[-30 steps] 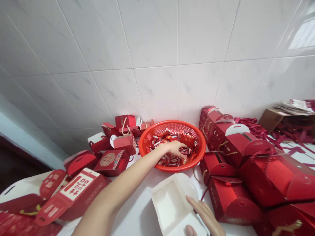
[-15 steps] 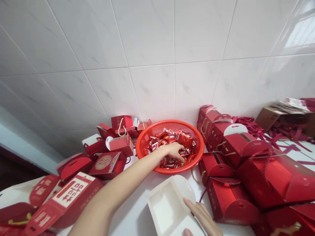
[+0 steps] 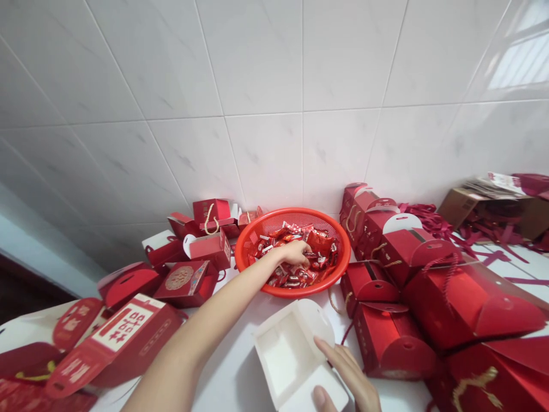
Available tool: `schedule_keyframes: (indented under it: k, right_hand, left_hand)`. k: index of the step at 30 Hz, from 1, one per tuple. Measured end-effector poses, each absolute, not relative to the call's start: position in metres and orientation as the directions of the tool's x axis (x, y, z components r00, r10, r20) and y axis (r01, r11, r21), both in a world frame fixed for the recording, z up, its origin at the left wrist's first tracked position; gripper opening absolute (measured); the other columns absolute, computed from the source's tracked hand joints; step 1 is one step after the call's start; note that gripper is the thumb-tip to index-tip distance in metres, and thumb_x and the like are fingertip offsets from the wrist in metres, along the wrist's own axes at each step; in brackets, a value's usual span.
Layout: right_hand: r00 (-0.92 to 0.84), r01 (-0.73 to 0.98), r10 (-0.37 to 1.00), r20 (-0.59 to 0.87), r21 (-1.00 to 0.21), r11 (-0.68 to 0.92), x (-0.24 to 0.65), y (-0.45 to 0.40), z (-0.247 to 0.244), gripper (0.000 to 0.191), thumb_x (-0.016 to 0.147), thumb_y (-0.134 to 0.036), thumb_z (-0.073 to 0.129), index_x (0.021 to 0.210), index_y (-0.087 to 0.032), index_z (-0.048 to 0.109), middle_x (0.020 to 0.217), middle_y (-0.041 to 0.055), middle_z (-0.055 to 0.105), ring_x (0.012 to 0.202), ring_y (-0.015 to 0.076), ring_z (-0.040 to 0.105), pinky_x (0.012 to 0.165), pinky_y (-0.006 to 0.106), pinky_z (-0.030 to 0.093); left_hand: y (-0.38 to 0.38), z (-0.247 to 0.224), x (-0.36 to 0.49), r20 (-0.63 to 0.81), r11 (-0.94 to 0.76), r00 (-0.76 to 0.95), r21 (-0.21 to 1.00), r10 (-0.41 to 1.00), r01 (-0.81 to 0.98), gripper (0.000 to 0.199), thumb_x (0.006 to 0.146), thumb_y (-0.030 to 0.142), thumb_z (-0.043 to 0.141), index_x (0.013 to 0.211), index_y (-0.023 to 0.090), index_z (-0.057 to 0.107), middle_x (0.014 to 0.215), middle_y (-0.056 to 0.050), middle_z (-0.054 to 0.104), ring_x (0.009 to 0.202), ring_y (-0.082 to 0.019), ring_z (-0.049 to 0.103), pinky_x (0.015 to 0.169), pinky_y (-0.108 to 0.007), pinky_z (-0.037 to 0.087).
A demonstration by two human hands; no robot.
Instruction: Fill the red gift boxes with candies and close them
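My left hand [image 3: 295, 253] is down among the red wrapped candies [image 3: 319, 243] that fill a red plastic basket [image 3: 338, 280]. Its fingers are curled and pressed into the candies, and the fingertips are partly hidden. Nearer to me, an open gift box [image 3: 281, 357] shows its white inside, with nothing in it. My right hand [image 3: 349, 372] grips this box at its right side, with the thumb at the near flap and the fingers along the side.
Closed red gift boxes [image 3: 429, 292] crowd the right side. More red boxes [image 3: 137, 337], some with open flaps, lie on the left. Dark red ribbons [image 3: 424, 220] and a cardboard box [image 3: 461, 206] are at the far right. A tiled wall [image 3: 266, 154] stands behind.
My left hand has shifted a little left within the basket, and its fingers are more curled. The gift box stays in my right hand. The view has moved slightly.
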State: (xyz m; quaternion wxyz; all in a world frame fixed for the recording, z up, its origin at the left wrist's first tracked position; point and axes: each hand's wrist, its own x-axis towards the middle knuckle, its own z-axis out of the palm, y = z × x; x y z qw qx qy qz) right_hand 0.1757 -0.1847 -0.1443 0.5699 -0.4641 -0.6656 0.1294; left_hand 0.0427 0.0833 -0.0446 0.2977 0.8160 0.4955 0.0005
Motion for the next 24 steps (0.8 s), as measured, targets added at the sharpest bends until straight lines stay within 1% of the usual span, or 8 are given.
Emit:
schedule_keyframes:
  k: [2,5,9,13,16,18,20,24]
  right_hand:
    - [0.072,0.447,0.769,0.635,-0.710,0.545,0.177,-0.184,-0.143,0.043,0.100,-0.048,0.054,0.134,-0.024,0.066,0.116,0.0098,0.076,0.107,0.0278,0.073,0.093,0.032,0.059]
    - [0.067,0.424,0.774,0.630,-0.720,0.549,0.177,-0.184,-0.142,0.044,0.101,-0.048,0.052,0.135,-0.024,0.066,0.117,0.0108,0.076,0.107,0.0284,0.073,0.091,0.034,0.059]
    - [0.073,0.432,0.781,0.620,-0.725,0.536,0.177,-0.186,-0.142,0.043,0.101,-0.046,0.053,0.133,-0.022,0.067,0.117,0.0113,0.076,0.108,0.0284,0.072,0.096,0.035,0.057]
    - [0.074,0.427,0.778,0.624,-0.725,0.541,0.176,-0.186,-0.141,0.043,0.101,-0.046,0.052,0.134,-0.022,0.066,0.118,0.0111,0.075,0.109,0.0281,0.072,0.095,0.034,0.057]
    - [0.085,0.405,0.772,0.630,-0.730,0.551,0.175,-0.185,-0.139,0.043,0.101,-0.048,0.052,0.135,-0.024,0.064,0.116,0.0108,0.075,0.108,0.0277,0.071,0.090,0.033,0.059]
    - [0.095,0.396,0.769,0.632,-0.733,0.553,0.174,-0.184,-0.139,0.043,0.101,-0.048,0.052,0.135,-0.023,0.064,0.115,0.0108,0.075,0.107,0.0275,0.071,0.088,0.032,0.059]
    - [0.095,0.392,0.771,0.630,-0.735,0.553,0.173,-0.184,-0.139,0.044,0.101,-0.049,0.051,0.134,-0.022,0.064,0.114,0.0114,0.075,0.107,0.0277,0.071,0.087,0.032,0.059]
    - [0.096,0.378,0.776,0.623,-0.744,0.551,0.172,-0.183,-0.141,0.045,0.102,-0.049,0.050,0.134,-0.021,0.064,0.113,0.0130,0.074,0.107,0.0282,0.071,0.086,0.033,0.059]
  left_hand:
    - [0.086,-0.043,0.040,-0.260,-0.282,0.490,0.562,0.832,0.778,0.035,0.065,0.017,0.073,0.101,0.019,0.070,0.086,0.001,0.072,0.081,-0.018,0.067,0.068,-0.023,0.049]
    - [0.088,-0.042,0.038,-0.218,-0.219,0.472,0.673,0.854,0.707,0.023,0.066,0.014,0.070,0.089,0.017,0.068,0.082,0.001,0.070,0.080,-0.018,0.067,0.068,-0.024,0.050]
    - [0.090,-0.041,0.038,-0.156,-0.134,0.397,0.779,0.904,0.612,0.006,0.079,0.018,0.065,0.084,0.014,0.064,0.073,0.000,0.065,0.066,-0.014,0.062,0.061,-0.024,0.049]
    - [0.095,-0.039,0.038,-0.091,-0.057,0.237,0.832,0.967,0.553,0.018,0.097,0.030,0.058,0.099,0.013,0.064,0.086,-0.002,0.066,0.069,-0.012,0.061,0.063,-0.026,0.052]
    - [0.100,-0.036,0.039,-0.097,0.003,0.150,0.846,0.984,0.533,0.028,0.099,0.038,0.060,0.113,0.014,0.063,0.101,-0.005,0.067,0.080,-0.015,0.066,0.070,-0.032,0.058]
    - [0.101,-0.035,0.040,-0.105,0.031,0.111,0.847,0.988,0.530,0.030,0.099,0.039,0.060,0.116,0.014,0.063,0.105,-0.006,0.067,0.083,-0.016,0.067,0.072,-0.034,0.059]
    - [0.102,-0.033,0.039,-0.099,0.036,0.090,0.846,0.991,0.533,0.029,0.099,0.039,0.059,0.112,0.014,0.064,0.100,-0.005,0.068,0.079,-0.015,0.066,0.069,-0.032,0.057]
    - [0.104,-0.029,0.034,-0.068,-0.007,0.118,0.840,0.991,0.543,0.032,0.090,0.044,0.069,0.087,0.013,0.068,0.075,0.001,0.063,0.062,-0.011,0.056,0.056,-0.024,0.046]
